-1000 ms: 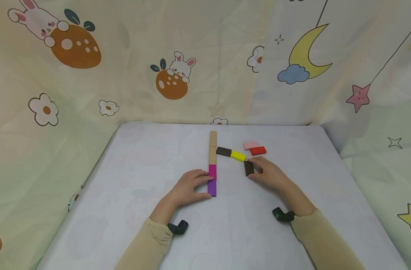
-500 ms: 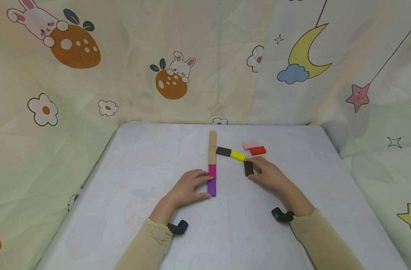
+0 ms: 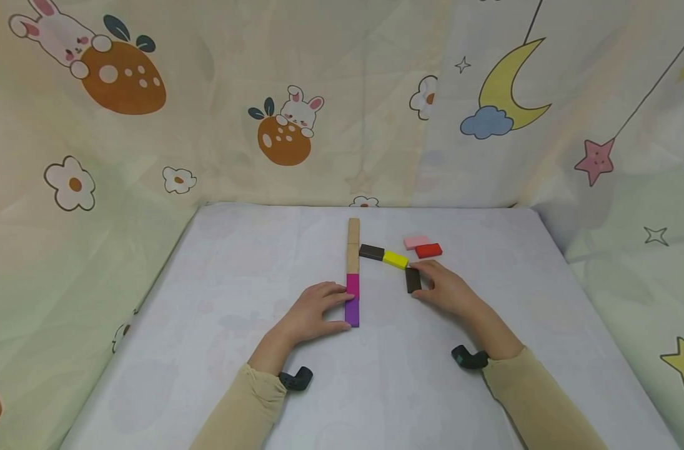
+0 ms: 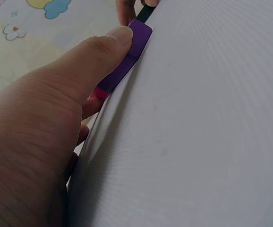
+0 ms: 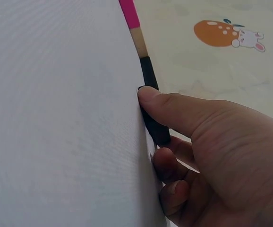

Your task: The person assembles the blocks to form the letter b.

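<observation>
A straight line of blocks lies on the white table (image 3: 235,281): two wooden blocks (image 3: 353,245), a magenta block (image 3: 353,285) and a purple block (image 3: 351,312). My left hand (image 3: 339,307) grips the near end of the line. Its thumb (image 4: 87,66) presses the purple block (image 4: 137,40), and its fingers lie against the magenta block (image 4: 98,93). My right hand (image 3: 423,281) pinches a dark brown block (image 3: 413,280) between thumb (image 5: 174,109) and fingers. That dark brown block (image 5: 148,71) lies flat, touching the end of a yellow block (image 3: 395,259).
Another dark block (image 3: 371,252) joins the yellow one to the wooden line. A pink block (image 3: 416,241) and a red block (image 3: 428,250) lie behind my right hand. Printed cloth walls (image 3: 122,175) close in the table at the back and on both sides.
</observation>
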Tool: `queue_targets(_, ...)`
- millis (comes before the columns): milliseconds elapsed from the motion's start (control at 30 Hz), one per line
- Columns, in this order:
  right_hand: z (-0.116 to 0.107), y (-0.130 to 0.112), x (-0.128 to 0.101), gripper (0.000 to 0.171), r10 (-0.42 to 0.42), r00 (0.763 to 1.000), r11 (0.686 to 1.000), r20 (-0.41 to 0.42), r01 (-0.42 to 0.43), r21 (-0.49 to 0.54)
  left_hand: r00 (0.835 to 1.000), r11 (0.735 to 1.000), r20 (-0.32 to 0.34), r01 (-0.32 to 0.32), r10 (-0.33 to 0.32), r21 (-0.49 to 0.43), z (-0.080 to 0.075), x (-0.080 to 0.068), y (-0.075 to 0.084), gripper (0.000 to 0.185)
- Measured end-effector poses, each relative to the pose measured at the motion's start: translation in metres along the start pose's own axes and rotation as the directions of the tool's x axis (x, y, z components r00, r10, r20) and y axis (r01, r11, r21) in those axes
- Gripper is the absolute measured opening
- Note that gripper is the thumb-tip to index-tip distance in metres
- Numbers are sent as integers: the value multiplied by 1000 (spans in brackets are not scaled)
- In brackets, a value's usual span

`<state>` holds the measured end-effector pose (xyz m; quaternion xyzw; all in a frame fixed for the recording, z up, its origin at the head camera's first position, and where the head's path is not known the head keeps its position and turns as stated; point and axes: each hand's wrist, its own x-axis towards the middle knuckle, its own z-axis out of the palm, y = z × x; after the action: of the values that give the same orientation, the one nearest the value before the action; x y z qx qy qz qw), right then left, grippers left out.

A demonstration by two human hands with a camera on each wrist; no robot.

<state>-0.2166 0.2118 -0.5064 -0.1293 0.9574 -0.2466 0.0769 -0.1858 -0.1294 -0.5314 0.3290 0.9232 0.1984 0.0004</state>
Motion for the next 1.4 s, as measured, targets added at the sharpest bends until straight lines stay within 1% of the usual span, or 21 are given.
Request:
queue_targets(167, 0, 1, 1, 68, -6, 1000, 1000, 4, 6, 1, 1000, 1000, 7, 8, -8, 3, -1, 0, 0, 64)
queue_targets(267, 0, 4, 2, 71, 16, 1000, 1000, 15, -16, 18, 1000, 1000, 5, 2, -2, 0, 0, 0, 0, 64)
queue_targets(367, 0, 9, 4, 69, 48, 999, 997, -3, -47, 54, 1000, 1000, 7, -1, 1, -3, 1, 0, -1, 64)
queue_targets(467, -3, 15, 6, 58, 76, 994, 993, -72, -70, 92, 1000, 1000, 12, -1, 1, -8, 1, 1, -2, 64)
queue_targets(567, -9, 22, 8, 47, 104, 981, 990, -164, -87, 110, 1000, 1000, 11, -3, 3, -5, 0, 1, -2, 64)
queue_targets(667, -15, 31, 10, 43, 132, 962, 987, -240, -104, 124, 1000, 1000, 4, -7, 7, -1, 0, 1, -2, 64)
queue_targets(733, -18, 37, 14, 43, 146, 955, 985, -258, -116, 128, 1000, 1000, 1, -7, 7, -2, 0, 1, -2, 64)
queue_targets(800, -20, 45, 19, 44, 154, 954, 984, -257, -124, 131, 1000, 1000, 2, -3, 3, -2, 1, 1, -2, 64)
queue_targets(900, -21, 54, 26, 48, 175, 961, 979, -213, -148, 138, 1000, 1000, 10, 1, -1, -7, 2, 1, -2, 64)
queue_targets(1033, -22, 58, 31, 52, 192, 969, 975, -153, -171, 144, 1000, 1000, 11, 0, 0, -9, 2, 1, -2, 64)
queue_targets(1100, -23, 59, 33, 52, 190, 971, 976, -145, -171, 138, 1000, 1000, 8, 2, -2, -6, 2, 1, -2, 64)
queue_targets(1167, -23, 59, 33, 51, 180, 972, 978, -149, -161, 132, 1000, 1000, 7, 3, -3, -4, 2, 1, -2, 64)
queue_targets(1400, -21, 55, 29, 44, 185, 964, 976, -190, -158, 151, 1000, 1000, -5, -4, 4, 2, 3, 1, -3, 65)
